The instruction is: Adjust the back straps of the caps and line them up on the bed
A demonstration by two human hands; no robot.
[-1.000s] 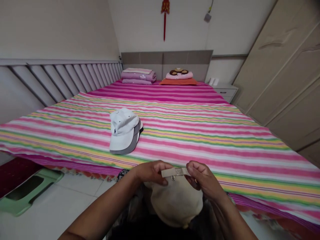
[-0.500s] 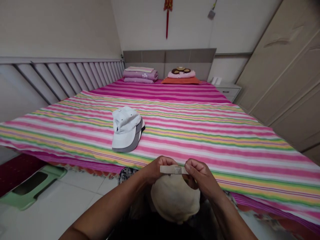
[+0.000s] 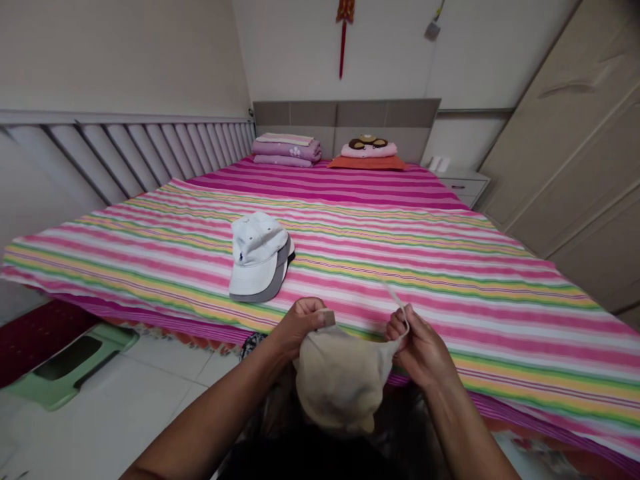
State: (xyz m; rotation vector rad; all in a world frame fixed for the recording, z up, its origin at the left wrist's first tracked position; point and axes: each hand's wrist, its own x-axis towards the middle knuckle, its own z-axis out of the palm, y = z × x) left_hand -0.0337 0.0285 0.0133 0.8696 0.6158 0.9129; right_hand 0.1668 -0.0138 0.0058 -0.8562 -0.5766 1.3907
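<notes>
A beige baseball cap (image 3: 340,380) hangs between my hands in front of the bed's near edge, its back strap unfastened. My left hand (image 3: 303,327) is closed on the strap end with the buckle, at the cap's left. In my right hand (image 3: 417,340) the loose strap (image 3: 405,323) is pinched, its free tip sticking up and blurred. Most of the cap's inside is hidden. Beyond my left hand, a white cap (image 3: 257,250) lies on the bed, stacked over a grey cap (image 3: 274,283) and at least one more brim.
The bed (image 3: 375,247) wears a striped sheet. At its head are folded purple bedding (image 3: 285,152) and a pink and orange pile (image 3: 367,160). A metal railing (image 3: 150,153) runs along the left. A green stool (image 3: 75,367) stands on the tiled floor; a nightstand (image 3: 463,183) is back right.
The cap's back strap has come apart at the buckle. My hands have spread, the right one moving rightward with the loose strap. The view has shifted slightly.
</notes>
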